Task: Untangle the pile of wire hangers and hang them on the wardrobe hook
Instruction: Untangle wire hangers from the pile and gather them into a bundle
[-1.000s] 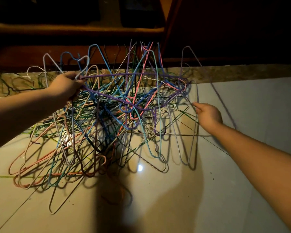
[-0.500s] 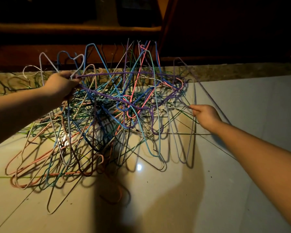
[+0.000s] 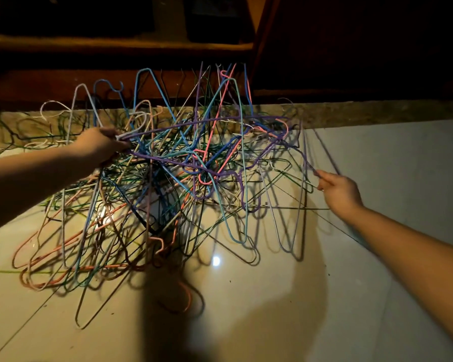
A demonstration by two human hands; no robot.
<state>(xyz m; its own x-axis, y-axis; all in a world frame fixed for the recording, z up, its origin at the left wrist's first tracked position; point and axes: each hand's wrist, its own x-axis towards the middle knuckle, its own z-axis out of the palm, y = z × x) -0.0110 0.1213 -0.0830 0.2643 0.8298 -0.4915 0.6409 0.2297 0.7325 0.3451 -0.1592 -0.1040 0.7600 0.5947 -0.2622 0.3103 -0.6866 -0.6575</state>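
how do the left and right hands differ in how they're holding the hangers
The left hand is at the pile's upper left, fingers curled round wires there, a purple hanger among them; the right hand sits clear of the pile, pinching one thin wire at its right edge. The left hand is higher in view, the right hand lower. Both grip hanger wire.

L hand (image 3: 100, 145) grips hanger pile (image 3: 168, 178); R hand (image 3: 341, 195) pinches purple hanger (image 3: 310, 166)

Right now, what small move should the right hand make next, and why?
Probably draw the right hand a little to the right, away from the tangled pile of coloured wire hangers. It pinches a thin lilac wire hanger at the pile's right edge, while the left hand grips wires on its left side, bracing it.
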